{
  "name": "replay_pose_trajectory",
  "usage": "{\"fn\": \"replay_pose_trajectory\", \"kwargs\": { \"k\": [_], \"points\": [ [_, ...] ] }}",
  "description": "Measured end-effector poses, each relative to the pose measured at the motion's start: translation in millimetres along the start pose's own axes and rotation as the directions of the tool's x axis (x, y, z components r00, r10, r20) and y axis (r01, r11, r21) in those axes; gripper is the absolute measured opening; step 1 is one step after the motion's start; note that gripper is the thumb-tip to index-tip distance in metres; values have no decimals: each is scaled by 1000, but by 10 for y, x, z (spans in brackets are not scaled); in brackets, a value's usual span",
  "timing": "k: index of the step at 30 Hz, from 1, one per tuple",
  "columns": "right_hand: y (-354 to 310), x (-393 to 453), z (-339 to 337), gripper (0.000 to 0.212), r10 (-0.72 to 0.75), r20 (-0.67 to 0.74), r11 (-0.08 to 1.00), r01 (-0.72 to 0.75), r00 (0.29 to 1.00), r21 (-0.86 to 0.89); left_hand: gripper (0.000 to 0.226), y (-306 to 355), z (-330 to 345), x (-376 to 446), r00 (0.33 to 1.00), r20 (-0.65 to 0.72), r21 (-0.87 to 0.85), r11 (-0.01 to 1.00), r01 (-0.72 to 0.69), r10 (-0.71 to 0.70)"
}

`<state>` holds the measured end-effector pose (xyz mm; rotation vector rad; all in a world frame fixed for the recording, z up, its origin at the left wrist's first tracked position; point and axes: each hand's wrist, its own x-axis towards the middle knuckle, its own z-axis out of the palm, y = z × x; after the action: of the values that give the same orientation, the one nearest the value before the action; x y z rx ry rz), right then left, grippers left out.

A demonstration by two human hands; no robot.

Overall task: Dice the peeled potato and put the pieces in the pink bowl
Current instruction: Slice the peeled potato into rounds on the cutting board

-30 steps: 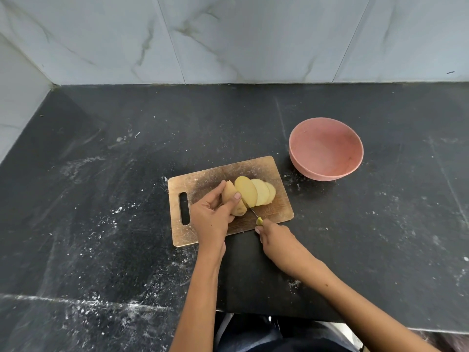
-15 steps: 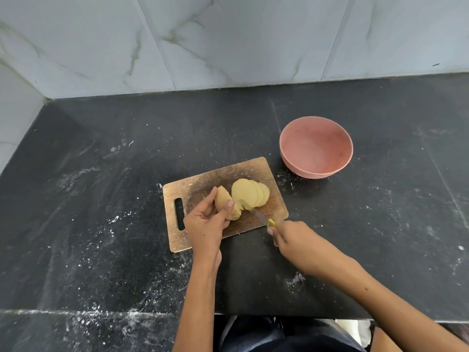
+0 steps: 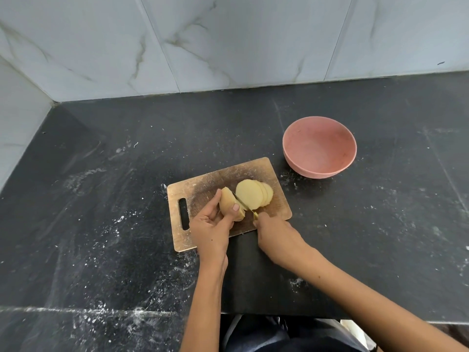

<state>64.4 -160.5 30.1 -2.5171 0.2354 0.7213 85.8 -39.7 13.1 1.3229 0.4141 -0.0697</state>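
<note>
A peeled potato lies on a wooden cutting board (image 3: 203, 184). Its uncut end piece (image 3: 227, 203) is pinched between the thumb and fingers of my left hand (image 3: 209, 227). Several cut slices (image 3: 253, 194) lean together to its right. My right hand (image 3: 276, 237) grips a small knife (image 3: 247, 207) with a yellow-green handle; the blade runs between the end piece and the slices. The pink bowl (image 3: 319, 147) stands empty on the counter, to the right of and beyond the board.
The dark stone counter (image 3: 127, 224) is dusted with white specks. Marble-tiled walls (image 3: 228, 41) close off the back and the left side. The counter's front edge runs just below my forearms.
The camera view shifted a little. The knife blade now sits deeper in the gap between end piece and slices, and my right hand has drawn closer to the board.
</note>
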Motion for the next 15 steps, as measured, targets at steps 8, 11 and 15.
{"fn": "replay_pose_trajectory", "kwargs": {
  "k": [8,11,15],
  "points": [
    [269,-333,128,19,24,45,995,-20,999,-94,49,-18,-24,16,1000,9,46,999,-28,28],
    [321,-377,76,18,13,60,998,-9,998,-67,48,-12,-60,37,999,38,80,996,-40,38],
    [407,-347,-150,26,-36,95,997,29,995,72,50,3,-119,81,989,131,226,969,-97,68]
  ]
}}
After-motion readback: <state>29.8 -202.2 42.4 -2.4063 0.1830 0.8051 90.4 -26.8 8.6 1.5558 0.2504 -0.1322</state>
